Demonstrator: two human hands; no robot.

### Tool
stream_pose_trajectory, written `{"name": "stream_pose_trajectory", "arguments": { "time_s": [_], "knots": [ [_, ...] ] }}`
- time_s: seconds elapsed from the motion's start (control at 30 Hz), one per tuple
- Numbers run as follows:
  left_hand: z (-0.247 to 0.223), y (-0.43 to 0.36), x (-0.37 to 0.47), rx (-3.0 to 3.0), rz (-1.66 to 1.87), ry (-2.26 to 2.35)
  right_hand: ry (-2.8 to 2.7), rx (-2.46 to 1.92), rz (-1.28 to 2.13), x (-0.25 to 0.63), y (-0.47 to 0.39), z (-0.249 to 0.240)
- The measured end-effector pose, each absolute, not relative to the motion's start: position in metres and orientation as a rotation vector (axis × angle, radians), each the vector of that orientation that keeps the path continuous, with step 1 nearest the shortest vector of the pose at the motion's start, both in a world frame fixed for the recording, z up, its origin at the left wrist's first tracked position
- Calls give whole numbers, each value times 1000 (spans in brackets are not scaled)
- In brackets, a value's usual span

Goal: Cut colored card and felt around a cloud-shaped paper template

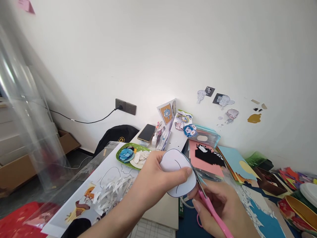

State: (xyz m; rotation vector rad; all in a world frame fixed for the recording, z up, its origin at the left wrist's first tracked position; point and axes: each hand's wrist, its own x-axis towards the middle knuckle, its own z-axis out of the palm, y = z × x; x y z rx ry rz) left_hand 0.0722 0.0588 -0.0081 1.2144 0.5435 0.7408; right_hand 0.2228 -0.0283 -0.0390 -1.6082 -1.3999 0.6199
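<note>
A rounded white paper piece (pixel 177 162) with black drawn lines is held up over the table by my left hand (pixel 164 175), its thumb on top and the fingers behind the paper. My right hand (pixel 218 205) is closed round pink-handled scissors (pixel 210 209). The scissor blades lie along the paper's right edge, just beside my left thumb. Parts of the right fingers are hidden by the handles.
A green tray (pixel 120 146) of blue and white paper scraps stands behind my left hand. White paper strips (pixel 111 195) lie left. Pink paper (pixel 195 154) and blue paper sheets (pixel 229 155) are at the right. A phone (pixel 147 133) lies near the wall.
</note>
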Motion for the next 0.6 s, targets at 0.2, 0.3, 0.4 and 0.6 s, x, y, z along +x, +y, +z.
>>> {"name": "stream_pose_trajectory", "arguments": {
  "time_s": [0.2,0.3,0.4,0.6],
  "knots": [
    [-9,58,72,1230,739,513,-1499,-1661,619,223,-28,-38],
    [-14,59,74,1243,760,524,-1529,-1663,646,222,-27,-37],
    [-19,60,76,1204,768,497,-1511,-1631,669,220,-26,-35],
    [-20,61,76,1158,802,624,-1577,-1600,741,222,-23,-30]
  ]
}}
